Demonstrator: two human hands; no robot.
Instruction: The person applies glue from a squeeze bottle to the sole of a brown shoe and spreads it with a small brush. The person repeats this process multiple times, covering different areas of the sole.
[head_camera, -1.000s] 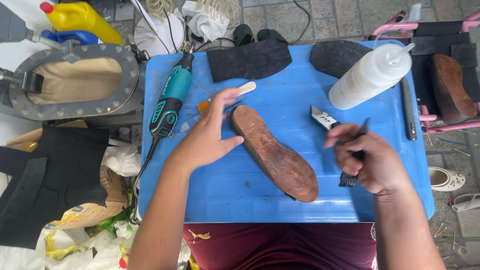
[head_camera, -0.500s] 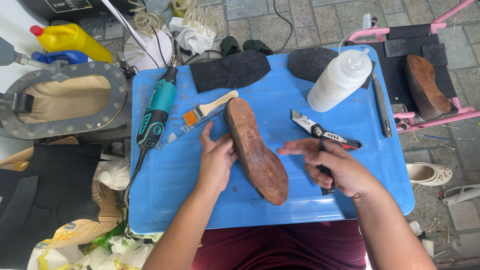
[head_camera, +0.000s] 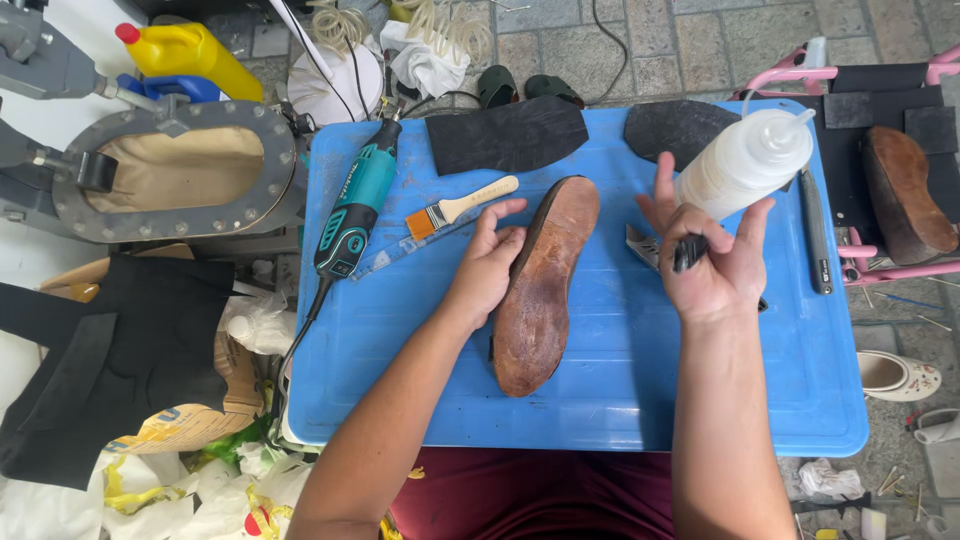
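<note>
The left hand (head_camera: 492, 262) is gripping the brown leather shoe sole (head_camera: 541, 285), lying lengthwise away from the person; the right hand (head_camera: 712, 262), just beside, is clutching a small black brush (head_camera: 690, 250).

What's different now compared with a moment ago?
The left hand has closed on the brown shoe sole and swung it to lie nearly straight up the blue table. The right hand, still holding a small black brush, rose toward the white squeeze bottle. The other tools stayed put.
</note>
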